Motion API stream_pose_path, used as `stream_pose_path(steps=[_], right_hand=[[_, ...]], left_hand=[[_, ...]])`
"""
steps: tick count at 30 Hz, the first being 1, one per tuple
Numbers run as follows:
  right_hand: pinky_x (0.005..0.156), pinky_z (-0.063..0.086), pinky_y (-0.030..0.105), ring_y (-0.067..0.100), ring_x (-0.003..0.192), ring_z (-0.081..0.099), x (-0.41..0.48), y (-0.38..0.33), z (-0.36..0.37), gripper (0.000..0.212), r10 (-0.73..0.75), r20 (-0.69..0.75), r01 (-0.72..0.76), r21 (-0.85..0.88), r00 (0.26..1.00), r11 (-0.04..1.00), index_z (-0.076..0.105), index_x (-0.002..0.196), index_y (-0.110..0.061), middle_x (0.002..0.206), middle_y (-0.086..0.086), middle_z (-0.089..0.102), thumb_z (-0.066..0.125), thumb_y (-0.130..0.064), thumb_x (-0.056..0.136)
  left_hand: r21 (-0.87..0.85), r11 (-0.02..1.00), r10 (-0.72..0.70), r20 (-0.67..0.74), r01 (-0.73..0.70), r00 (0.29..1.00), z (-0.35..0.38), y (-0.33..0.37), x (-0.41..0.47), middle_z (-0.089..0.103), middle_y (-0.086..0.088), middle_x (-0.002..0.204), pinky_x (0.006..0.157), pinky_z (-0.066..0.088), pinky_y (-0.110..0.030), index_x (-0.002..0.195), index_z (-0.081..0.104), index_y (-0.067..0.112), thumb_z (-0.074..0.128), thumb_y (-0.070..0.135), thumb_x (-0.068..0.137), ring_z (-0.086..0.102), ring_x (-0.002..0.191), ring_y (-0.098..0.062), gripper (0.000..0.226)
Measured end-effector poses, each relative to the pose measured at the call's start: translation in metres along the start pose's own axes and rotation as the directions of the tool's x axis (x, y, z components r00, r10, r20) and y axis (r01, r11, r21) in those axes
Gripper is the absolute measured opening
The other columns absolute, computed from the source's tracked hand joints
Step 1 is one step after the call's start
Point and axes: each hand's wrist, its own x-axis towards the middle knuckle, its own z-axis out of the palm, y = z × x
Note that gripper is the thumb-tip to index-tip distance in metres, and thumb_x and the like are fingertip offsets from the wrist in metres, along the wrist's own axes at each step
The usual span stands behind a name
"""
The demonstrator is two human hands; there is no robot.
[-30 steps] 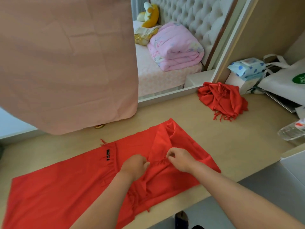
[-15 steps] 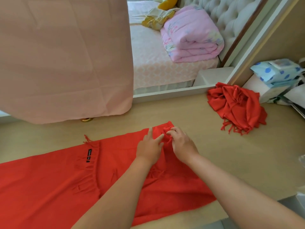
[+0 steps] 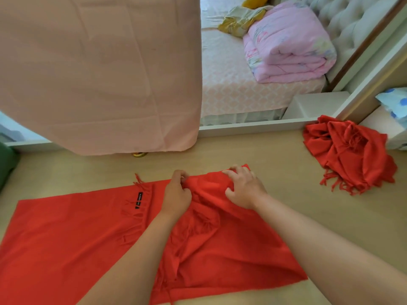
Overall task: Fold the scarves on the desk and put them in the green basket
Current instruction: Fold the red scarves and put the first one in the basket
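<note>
A red scarf (image 3: 66,234) lies spread across the light wooden desk (image 3: 286,194), with a fringed end and a black label folded over near its middle. My left hand (image 3: 176,194) pinches the scarf's far edge. My right hand (image 3: 244,188) grips the same far edge at the bunched corner, a little to the right. A second red scarf (image 3: 350,155) lies crumpled at the back right of the desk. A dark green shape (image 3: 6,166), perhaps the green basket, shows at the far left edge.
A pink cloth (image 3: 99,73) hangs over the back left of the desk. Behind the desk is a bed with a folded pink quilt (image 3: 288,42). A blue dotted pack (image 3: 394,102) sits at the far right.
Both hands moved from the scarf's middle up to its far edge, then spread slightly apart along it. The camera view shifted left and nearer.
</note>
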Motion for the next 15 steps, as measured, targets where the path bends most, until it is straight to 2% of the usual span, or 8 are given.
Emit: stream_pose_path(steps=[3, 5, 7, 8, 10, 12, 13, 15], right_hand=[[0.101, 0.041, 0.036, 0.025, 0.122, 0.053, 0.012, -0.014, 0.003, 0.030, -0.034, 0.041, 0.035, -0.020, 0.999, 0.999, 0.066, 0.119, -0.031, 0.137, -0.002, 0.051, 0.054, -0.036, 0.093], [0.089, 0.047, 0.034, 0.027, 0.108, 0.062, 0.016, -0.018, 0.005, 0.023, -0.007, 0.032, 0.006, 0.012, 0.999, 1.000, 0.069, 0.111, -0.030, 0.123, -0.005, 0.059, 0.049, -0.031, 0.098], [0.083, 0.048, 0.034, 0.029, 0.100, 0.063, 0.019, -0.018, 0.006, 0.024, 0.034, -0.009, -0.034, 0.043, 0.999, 0.998, 0.068, 0.107, -0.025, 0.113, -0.002, 0.064, 0.045, -0.026, 0.100], [0.081, 0.049, 0.035, 0.030, 0.099, 0.064, 0.021, -0.018, 0.006, 0.024, 0.048, -0.041, -0.046, 0.055, 0.998, 0.997, 0.068, 0.104, -0.022, 0.110, 0.000, 0.065, 0.044, -0.024, 0.099], [0.080, 0.051, 0.038, 0.033, 0.096, 0.064, 0.024, -0.015, 0.009, 0.023, 0.068, -0.077, -0.061, 0.083, 0.995, 0.995, 0.066, 0.102, -0.019, 0.107, 0.003, 0.064, 0.044, -0.021, 0.097], [0.082, 0.051, 0.041, 0.034, 0.099, 0.062, 0.027, -0.013, 0.012, 0.022, 0.045, -0.048, -0.041, 0.075, 0.998, 0.996, 0.063, 0.110, -0.020, 0.116, 0.003, 0.058, 0.044, -0.019, 0.097], [0.083, 0.051, 0.041, 0.034, 0.103, 0.061, 0.029, -0.011, 0.014, 0.027, 0.023, -0.027, -0.021, 0.054, 0.999, 0.998, 0.059, 0.118, -0.021, 0.125, 0.000, 0.054, 0.043, -0.016, 0.097], [0.085, 0.051, 0.040, 0.033, 0.110, 0.060, 0.034, -0.008, 0.017, 0.045, -0.021, -0.004, 0.021, -0.010, 1.000, 1.000, 0.047, 0.138, -0.027, 0.144, -0.005, 0.043, 0.040, -0.009, 0.097]], left_hand=[[0.003, 1.000, -0.004, 0.125, 0.003, 0.992, -0.023, -0.008, -0.002, 0.052, 0.000, 0.083, 0.062, 0.039, -0.021, 0.111, 0.048, 0.025, 0.036, -0.016, 0.072, 0.051, 0.071, -0.017, 0.058], [0.030, 0.999, 0.036, 0.178, -0.042, 0.983, -0.036, -0.012, -0.003, 0.054, 0.002, 0.085, 0.066, 0.039, -0.015, 0.107, 0.052, 0.023, 0.032, -0.019, 0.067, 0.053, 0.074, -0.017, 0.062], [0.073, 0.994, 0.074, 0.170, -0.087, 0.983, -0.046, -0.020, -0.001, 0.062, 0.005, 0.093, 0.078, 0.038, -0.007, 0.096, 0.060, 0.022, 0.032, -0.020, 0.060, 0.059, 0.089, -0.018, 0.061], [0.113, 0.992, 0.047, 0.136, -0.063, 0.990, -0.050, -0.027, 0.003, 0.066, 0.002, 0.099, 0.086, 0.038, -0.007, 0.093, 0.065, 0.021, 0.034, -0.019, 0.060, 0.061, 0.100, -0.019, 0.061], [0.232, 0.972, -0.055, 0.064, 0.039, 0.996, -0.057, -0.039, 0.013, 0.067, -0.006, 0.120, 0.103, 0.036, -0.017, 0.107, 0.072, 0.015, 0.039, -0.016, 0.070, 0.058, 0.119, -0.022, 0.059], [0.383, 0.923, -0.075, 0.062, 0.046, 0.995, -0.059, -0.048, 0.017, 0.059, -0.006, 0.135, 0.110, 0.037, -0.035, 0.119, 0.070, 0.017, 0.046, -0.005, 0.080, 0.051, 0.128, -0.026, 0.050], [0.434, 0.900, -0.063, 0.055, 0.033, 0.997, -0.056, -0.049, 0.016, 0.057, -0.003, 0.136, 0.108, 0.039, -0.042, 0.116, 0.071, 0.021, 0.048, 0.003, 0.084, 0.049, 0.129, -0.026, 0.043], [0.421, 0.905, -0.061, -0.018, 0.063, 0.998, -0.048, -0.045, 0.013, 0.058, 0.000, 0.129, 0.101, 0.043, -0.042, 0.105, 0.073, 0.025, 0.052, 0.018, 0.089, 0.052, 0.121, -0.026, 0.027]])
